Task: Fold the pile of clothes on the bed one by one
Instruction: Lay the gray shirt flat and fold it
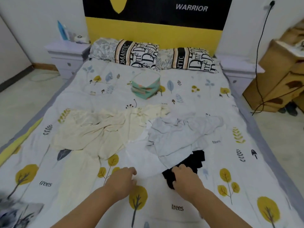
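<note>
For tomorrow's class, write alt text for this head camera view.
Two bare hands reach over a tree-print bedsheet: the left hand toward a white garment, the right hand on a black garment, beside crumpled cream and grey clothes.

White walls, pale floor — yellow-black headboard, white nightstand, cardboard boxes.

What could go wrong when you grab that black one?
The black garment lies partly under the grey garment, so pulling it with the right hand may drag the grey one along and tangle them. The cream garment overlaps the pile too, so it might shift.
</note>
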The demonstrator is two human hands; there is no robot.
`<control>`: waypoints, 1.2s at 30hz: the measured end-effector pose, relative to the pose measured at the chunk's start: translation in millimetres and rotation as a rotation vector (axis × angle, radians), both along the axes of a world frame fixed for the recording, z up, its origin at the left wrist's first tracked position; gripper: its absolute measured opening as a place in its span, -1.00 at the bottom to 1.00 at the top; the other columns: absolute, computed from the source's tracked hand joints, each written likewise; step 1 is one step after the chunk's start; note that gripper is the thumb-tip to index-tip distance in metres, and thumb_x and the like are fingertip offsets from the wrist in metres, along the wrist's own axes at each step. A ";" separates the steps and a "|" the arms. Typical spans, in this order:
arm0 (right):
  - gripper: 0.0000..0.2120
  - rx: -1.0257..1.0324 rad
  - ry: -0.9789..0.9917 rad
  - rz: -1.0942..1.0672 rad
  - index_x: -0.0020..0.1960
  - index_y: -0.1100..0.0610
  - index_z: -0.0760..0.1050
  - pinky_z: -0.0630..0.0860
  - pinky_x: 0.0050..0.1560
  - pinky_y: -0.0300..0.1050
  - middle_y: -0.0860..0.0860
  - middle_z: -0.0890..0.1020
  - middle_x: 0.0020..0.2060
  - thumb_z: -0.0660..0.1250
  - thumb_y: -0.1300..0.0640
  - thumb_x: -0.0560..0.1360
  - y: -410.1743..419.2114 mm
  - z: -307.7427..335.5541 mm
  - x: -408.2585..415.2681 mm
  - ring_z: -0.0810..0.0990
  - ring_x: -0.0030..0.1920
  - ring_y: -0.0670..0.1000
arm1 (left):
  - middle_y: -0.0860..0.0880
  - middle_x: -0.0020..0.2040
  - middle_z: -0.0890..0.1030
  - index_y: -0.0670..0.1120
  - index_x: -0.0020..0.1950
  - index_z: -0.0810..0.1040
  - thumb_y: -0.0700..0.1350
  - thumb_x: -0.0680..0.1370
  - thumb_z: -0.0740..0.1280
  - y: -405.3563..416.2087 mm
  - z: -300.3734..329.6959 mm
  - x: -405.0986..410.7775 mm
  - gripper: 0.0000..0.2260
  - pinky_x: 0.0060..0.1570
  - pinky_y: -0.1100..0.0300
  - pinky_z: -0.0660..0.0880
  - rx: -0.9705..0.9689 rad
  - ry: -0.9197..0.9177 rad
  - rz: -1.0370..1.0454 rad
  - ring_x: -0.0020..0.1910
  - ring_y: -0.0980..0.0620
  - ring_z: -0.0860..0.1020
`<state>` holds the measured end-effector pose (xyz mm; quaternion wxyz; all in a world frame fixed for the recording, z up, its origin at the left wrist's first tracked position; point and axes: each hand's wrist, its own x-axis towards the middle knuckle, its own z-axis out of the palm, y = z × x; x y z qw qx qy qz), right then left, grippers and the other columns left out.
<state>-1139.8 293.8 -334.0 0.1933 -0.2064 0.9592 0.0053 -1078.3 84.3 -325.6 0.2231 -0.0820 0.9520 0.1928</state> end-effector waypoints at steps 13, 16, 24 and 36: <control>-0.18 -0.036 0.056 -0.117 0.46 -0.09 -0.46 0.00 0.41 0.29 0.13 -0.41 0.45 0.10 -0.25 0.54 -29.9 -124.0 -100.6 -0.25 0.48 0.29 | -0.17 0.50 0.09 0.01 0.51 0.08 -0.15 0.56 0.16 32.1 -122.3 -156.8 -0.47 0.32 0.06 0.25 0.102 0.128 0.091 0.42 -0.16 0.22; -0.20 -0.012 0.001 -0.150 0.45 -0.19 -0.42 0.10 0.37 0.31 0.09 -0.46 0.43 0.14 -0.24 0.53 -27.6 -140.5 -111.3 -0.28 0.47 0.31 | -0.20 0.52 -0.20 0.11 0.53 -0.05 -0.17 0.56 0.13 33.8 -141.1 -183.4 -0.40 0.37 -0.04 0.25 0.100 0.137 0.142 0.47 -0.22 0.12; -0.78 -0.220 0.188 -0.086 0.04 0.17 0.46 0.33 -0.29 -0.13 0.08 0.51 -0.06 0.38 0.28 0.42 -9.1 -149.8 -93.7 0.45 -0.15 0.08 | -0.11 0.10 0.54 -0.13 0.19 0.49 -0.32 0.48 0.18 30.0 -167.0 -184.2 -0.69 0.00 0.19 0.38 0.189 0.177 0.027 0.11 -0.10 0.49; -0.77 -0.752 0.119 -0.515 -0.27 0.11 0.32 0.24 -0.35 -0.12 -0.03 0.43 -0.40 0.09 0.24 0.55 13.1 40.1 -62.6 0.37 -0.36 -0.02 | 0.01 -0.25 0.48 -0.21 -0.20 0.53 0.13 0.31 0.33 3.1 45.7 -122.3 -0.61 -0.21 0.33 0.32 0.635 0.381 0.087 -0.28 0.17 0.42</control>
